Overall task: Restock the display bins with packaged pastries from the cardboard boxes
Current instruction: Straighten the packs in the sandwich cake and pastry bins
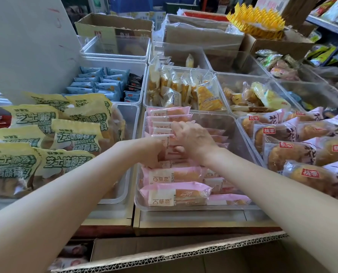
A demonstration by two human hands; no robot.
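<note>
A clear plastic display bin (241,133) in the middle holds rows of pink-wrapped pastry packs (174,175). Both my hands are inside it, over the middle of the left row. My left hand (151,151) grips pink packs from the left side, fingers curled round them. My right hand (192,139) reaches in from the right and pinches the top edge of the same packs. The right half of the bin's far end shows bare bottom. A cardboard box (176,253) with an open flap lies at the bottom, below the shelf edge; pink packs show dimly at its left.
Left bin holds yellow-green pastry bags (75,134). Right bin holds round pastries in pink-white bags (294,152). Behind stand bins of blue packs (99,83) and yellow cake slices (185,89), empty clear bins (115,48), and brown cardboard boxes (201,34).
</note>
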